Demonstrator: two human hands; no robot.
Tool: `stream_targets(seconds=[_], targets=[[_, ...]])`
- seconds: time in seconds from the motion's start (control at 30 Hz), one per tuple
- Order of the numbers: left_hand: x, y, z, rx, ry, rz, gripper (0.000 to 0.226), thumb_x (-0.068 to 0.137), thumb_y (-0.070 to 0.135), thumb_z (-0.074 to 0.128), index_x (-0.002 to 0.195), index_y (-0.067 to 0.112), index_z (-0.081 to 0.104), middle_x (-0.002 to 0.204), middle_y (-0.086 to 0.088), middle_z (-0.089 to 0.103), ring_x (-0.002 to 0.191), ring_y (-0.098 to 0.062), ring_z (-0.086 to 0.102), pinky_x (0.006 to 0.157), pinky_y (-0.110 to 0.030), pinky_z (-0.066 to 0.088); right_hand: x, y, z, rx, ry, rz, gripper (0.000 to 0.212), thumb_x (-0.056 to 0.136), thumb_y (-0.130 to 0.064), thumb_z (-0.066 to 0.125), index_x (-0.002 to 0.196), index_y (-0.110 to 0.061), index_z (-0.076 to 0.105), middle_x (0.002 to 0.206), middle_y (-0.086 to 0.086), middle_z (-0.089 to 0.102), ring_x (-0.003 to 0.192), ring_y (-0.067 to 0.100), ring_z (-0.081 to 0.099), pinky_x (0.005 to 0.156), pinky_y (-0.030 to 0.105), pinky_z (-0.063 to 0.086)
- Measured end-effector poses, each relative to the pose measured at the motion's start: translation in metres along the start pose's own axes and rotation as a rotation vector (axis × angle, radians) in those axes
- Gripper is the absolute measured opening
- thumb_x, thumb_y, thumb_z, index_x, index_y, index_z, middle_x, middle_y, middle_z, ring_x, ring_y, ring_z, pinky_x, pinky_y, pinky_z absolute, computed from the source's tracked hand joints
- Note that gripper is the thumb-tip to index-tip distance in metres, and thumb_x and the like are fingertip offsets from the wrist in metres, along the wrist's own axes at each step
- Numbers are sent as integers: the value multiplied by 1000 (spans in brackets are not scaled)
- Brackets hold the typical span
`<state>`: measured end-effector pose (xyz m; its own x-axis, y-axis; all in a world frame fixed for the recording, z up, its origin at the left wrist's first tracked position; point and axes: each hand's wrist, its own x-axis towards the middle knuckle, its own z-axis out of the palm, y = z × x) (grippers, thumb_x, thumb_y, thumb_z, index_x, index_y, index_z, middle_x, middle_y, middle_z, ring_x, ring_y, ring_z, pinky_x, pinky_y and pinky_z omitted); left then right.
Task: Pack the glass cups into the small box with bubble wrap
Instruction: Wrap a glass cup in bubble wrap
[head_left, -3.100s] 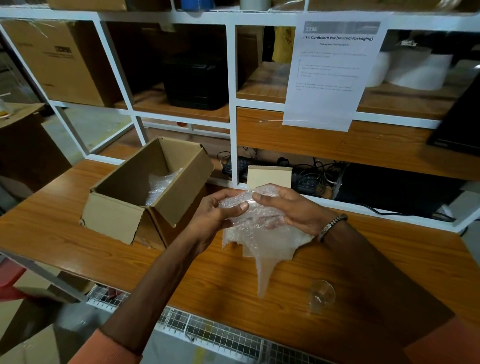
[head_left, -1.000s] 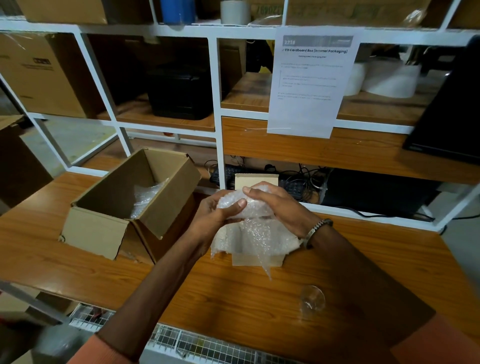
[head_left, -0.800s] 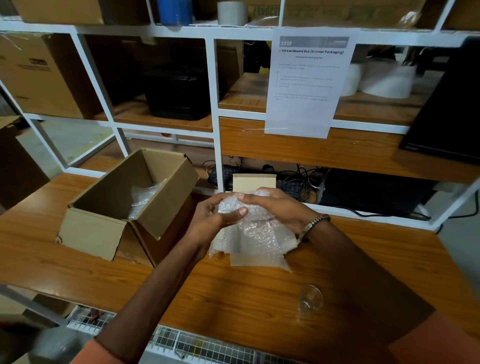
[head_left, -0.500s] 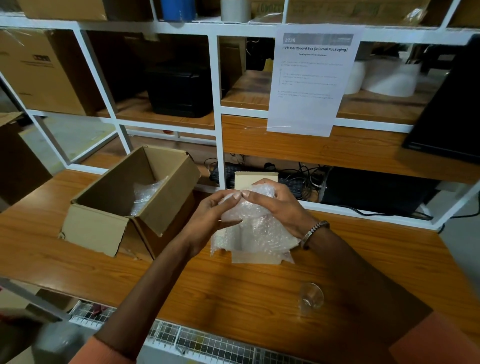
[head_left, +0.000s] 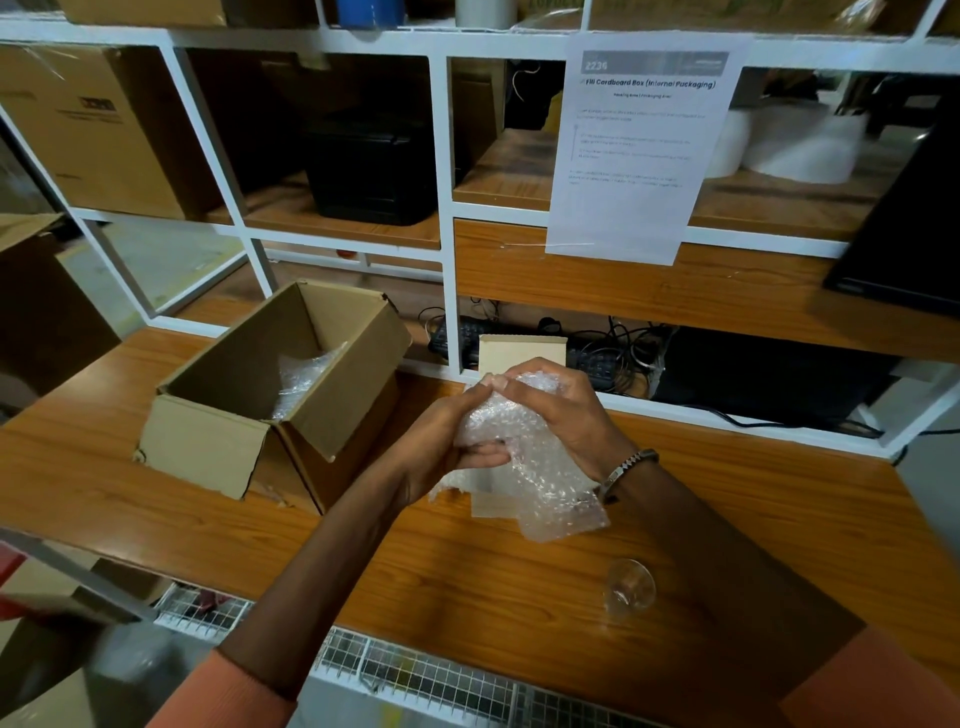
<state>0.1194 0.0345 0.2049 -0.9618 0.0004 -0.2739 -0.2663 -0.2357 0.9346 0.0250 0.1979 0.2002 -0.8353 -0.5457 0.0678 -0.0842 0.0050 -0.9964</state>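
Both hands, the left hand (head_left: 441, 441) and right hand (head_left: 558, 410), grip a bubble wrap bundle (head_left: 524, 457) above the table (head_left: 467, 571), probably wrapping a cup; next it goes into the open box (head_left: 270, 395); a bare glass cup (head_left: 628, 590) waits nearby

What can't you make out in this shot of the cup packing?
- Head view: contents of the bubble wrap bundle, covered by wrap, the left hand and right hand.
- Box floor: hidden by its near wall.
- Instruction sheet small print: too small to read.
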Motion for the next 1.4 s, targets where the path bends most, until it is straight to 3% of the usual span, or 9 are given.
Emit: stream_targets(seconds=[0.13,0.3,0.5,0.6,0.7,1.03,1.13,1.27,1.4], targets=[[2,0,-2,-39,68,121,45,106,46,61,140,17,65,136,-13,72,123,-32,72,92,-37,65,6,2,0,14,-40,142,56,81,-76,76,119,-35,74,127,2,75,122,26,69,109,57,52],[10,1,-4,-71,262,195,45,100,37,71,138,13,64,136,-17,69,122,-35,71,82,-32,66,9,-8,-4,-28,-85,241,100,72,-93,67,152,-35,54,161,-3,51,139,23,53,121,52,37],[7,-3,-1,81,249,246,27,103,21,69,119,0,65,115,-7,75,109,-27,73,89,-39,63,4,-15,-1,13,-119,337,58,87,-68,73,128,-27,73,140,-3,69,129,20,61,115,51,44],[7,-1,1,63,280,248,15,102,17,70,109,4,69,111,-9,75,104,-25,71,81,-34,62,4,-14,0,30,-128,313,30,96,-50,71,113,-26,72,112,-14,69,108,4,60,92,35,47],[7,-2,3,31,303,234,2,100,14,70,100,13,71,113,-14,76,106,-28,71,81,-37,62,7,-9,4,16,-34,296,43,92,-44,78,116,-8,75,103,1,75,97,16,65,79,34,47],[12,-2,15,54,362,245,5,98,11,71,100,7,68,104,-1,75,110,-29,69,89,-51,64,10,3,6,64,76,193,24,83,-31,82,99,-14,82,104,19,79,109,35,74,92,46,59],[13,-1,16,22,320,174,25,98,22,73,116,6,68,127,-8,68,123,-31,65,84,-40,66,9,1,1,40,95,143,19,89,-27,81,101,-13,81,104,15,79,111,36,73,85,40,60],[9,3,9,-76,164,30,67,91,62,72,142,20,62,140,-11,67,124,-32,70,94,-43,62,6,-6,-9,57,72,99,17,92,-35,81,103,-22,80,112,6,78,115,27,70,101,44,55],[7,5,12,-90,119,-42,57,96,62,67,133,19,69,122,-15,74,106,-27,75,96,-44,63,0,-11,-21,120,0,50,16,94,-32,80,107,-22,78,114,2,78,114,21,72,101,36,55]])
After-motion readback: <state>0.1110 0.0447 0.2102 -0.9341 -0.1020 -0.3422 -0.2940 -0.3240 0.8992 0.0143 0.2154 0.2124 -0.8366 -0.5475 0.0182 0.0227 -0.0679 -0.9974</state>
